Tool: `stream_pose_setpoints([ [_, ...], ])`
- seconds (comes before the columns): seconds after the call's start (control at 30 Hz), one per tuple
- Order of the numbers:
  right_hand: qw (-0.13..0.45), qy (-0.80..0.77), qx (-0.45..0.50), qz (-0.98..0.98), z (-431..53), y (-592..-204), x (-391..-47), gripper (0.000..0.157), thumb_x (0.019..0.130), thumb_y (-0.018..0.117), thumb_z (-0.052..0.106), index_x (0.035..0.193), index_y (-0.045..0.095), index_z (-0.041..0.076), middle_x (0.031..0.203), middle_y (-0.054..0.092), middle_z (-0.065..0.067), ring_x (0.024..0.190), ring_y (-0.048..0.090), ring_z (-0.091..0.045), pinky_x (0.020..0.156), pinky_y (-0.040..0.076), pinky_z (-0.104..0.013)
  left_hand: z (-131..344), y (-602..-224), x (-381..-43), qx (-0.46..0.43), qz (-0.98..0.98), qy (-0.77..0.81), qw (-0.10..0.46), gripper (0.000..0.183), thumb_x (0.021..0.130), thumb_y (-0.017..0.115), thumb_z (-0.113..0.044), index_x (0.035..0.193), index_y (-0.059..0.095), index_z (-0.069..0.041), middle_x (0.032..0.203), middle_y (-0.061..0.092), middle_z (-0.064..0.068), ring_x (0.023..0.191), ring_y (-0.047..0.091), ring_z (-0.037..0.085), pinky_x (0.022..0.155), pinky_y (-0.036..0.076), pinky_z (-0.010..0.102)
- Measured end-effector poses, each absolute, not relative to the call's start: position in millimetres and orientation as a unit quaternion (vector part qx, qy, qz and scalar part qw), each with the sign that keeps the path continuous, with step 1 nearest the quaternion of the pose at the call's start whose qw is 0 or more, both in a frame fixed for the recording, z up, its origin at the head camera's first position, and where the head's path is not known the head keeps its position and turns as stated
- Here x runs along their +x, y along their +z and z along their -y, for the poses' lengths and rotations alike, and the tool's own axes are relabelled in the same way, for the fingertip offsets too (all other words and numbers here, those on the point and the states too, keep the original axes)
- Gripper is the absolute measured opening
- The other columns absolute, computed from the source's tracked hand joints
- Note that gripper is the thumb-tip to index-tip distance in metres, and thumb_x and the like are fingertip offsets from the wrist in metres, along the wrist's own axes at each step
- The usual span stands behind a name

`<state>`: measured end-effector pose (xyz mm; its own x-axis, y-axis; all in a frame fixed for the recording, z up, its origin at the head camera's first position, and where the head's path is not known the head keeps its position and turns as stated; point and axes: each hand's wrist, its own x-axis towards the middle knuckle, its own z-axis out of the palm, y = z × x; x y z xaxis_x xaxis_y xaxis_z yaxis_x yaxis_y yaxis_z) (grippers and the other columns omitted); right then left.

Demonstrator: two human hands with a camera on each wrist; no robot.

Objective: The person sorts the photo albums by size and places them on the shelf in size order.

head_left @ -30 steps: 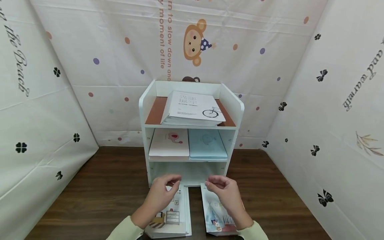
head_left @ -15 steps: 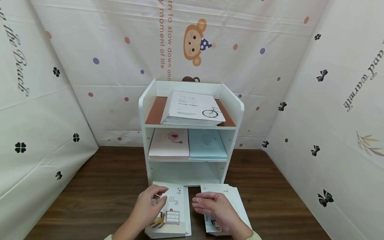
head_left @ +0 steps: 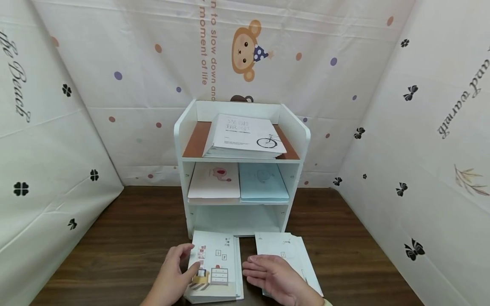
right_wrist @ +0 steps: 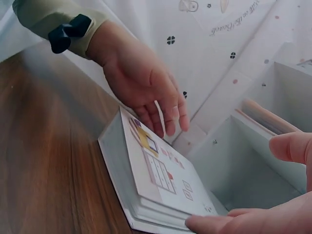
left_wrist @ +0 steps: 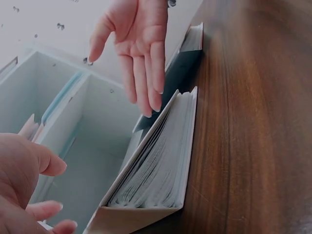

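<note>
A thick white book (head_left: 212,287) with a drawn dresser on its cover lies on the left, in front of the shelf. Over its left edge hovers my left hand (head_left: 172,274), fingers loosely bent and gripping nothing; the right wrist view shows this hand (right_wrist: 139,80) at the book's far side. A second pale book (head_left: 300,259) lies to the right, across a narrow gap. My right hand (head_left: 277,278) is held over this book's near left part and the gap, covering some of the cover. In the left wrist view its fingers (left_wrist: 140,80) point down, straight, holding nothing.
A white shelf unit (head_left: 300,182) stands behind the books. Its top carries a stack of white books (head_left: 245,136); the middle level has a pink-white book (head_left: 214,182) beside a light blue one (head_left: 264,182). Printed cloth walls (head_left: 134,144) enclose the brown wooden table (head_left: 126,238).
Both hands have drawn back from the shelf toward the body. The left hand also moved left, off the middle of its book. The books stay put; the head view has shifted slightly.
</note>
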<state>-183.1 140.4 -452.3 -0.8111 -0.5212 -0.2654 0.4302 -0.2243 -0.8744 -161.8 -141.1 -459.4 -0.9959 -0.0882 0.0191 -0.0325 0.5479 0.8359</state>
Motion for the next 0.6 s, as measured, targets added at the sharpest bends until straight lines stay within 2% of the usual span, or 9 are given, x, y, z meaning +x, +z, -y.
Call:
stream_pose_setpoints([
  [0.13,0.307,-0.774,-0.037,-0.553,-136.6,-452.4,-182.1,0.071,0.092,0.059,0.029,0.135,0.024,-0.016,0.139,0.037,-0.033,0.128,0.043,-0.038,0.107,0.037,-0.049,147.2,-462.6,-162.1,0.051,0.868,-0.494,0.003,0.059,0.085,0.070,-0.023,0.132,0.042,-0.001,0.116,0.046,0.013,0.103,0.048,0.021,0.087,0.047,0.036],
  [0.23,0.308,-0.765,-0.034,-0.565,-133.0,-452.1,-181.4,0.077,0.091,0.060,0.030,0.137,0.020,-0.017,0.140,0.034,-0.035,0.130,0.038,-0.042,0.108,0.034,-0.053,149.8,-464.7,-162.9,0.068,0.852,-0.517,-0.037,0.070,0.084,0.070,-0.027,0.136,0.034,0.004,0.113,0.050,0.014,0.097,0.051,0.020,0.079,0.048,0.033],
  [0.4,0.319,-0.749,-0.034,-0.580,-128.2,-451.6,-180.3,0.073,0.090,0.061,0.031,0.135,0.026,-0.015,0.137,0.039,-0.031,0.130,0.038,-0.040,0.108,0.032,-0.056,152.3,-467.9,-161.6,0.082,0.830,-0.542,-0.103,0.080,0.084,0.069,-0.034,0.138,0.027,0.008,0.109,0.056,0.015,0.094,0.055,0.019,0.076,0.049,0.034],
  [0.6,0.334,-0.738,-0.039,-0.585,-125.2,-451.1,-181.2,0.071,0.091,0.060,0.032,0.134,0.031,-0.015,0.134,0.045,-0.029,0.128,0.042,-0.037,0.107,0.033,-0.055,154.4,-471.3,-160.5,0.074,0.820,-0.554,-0.121,0.077,0.086,0.067,-0.033,0.137,0.028,0.010,0.106,0.060,0.015,0.093,0.059,0.019,0.076,0.051,0.037],
])
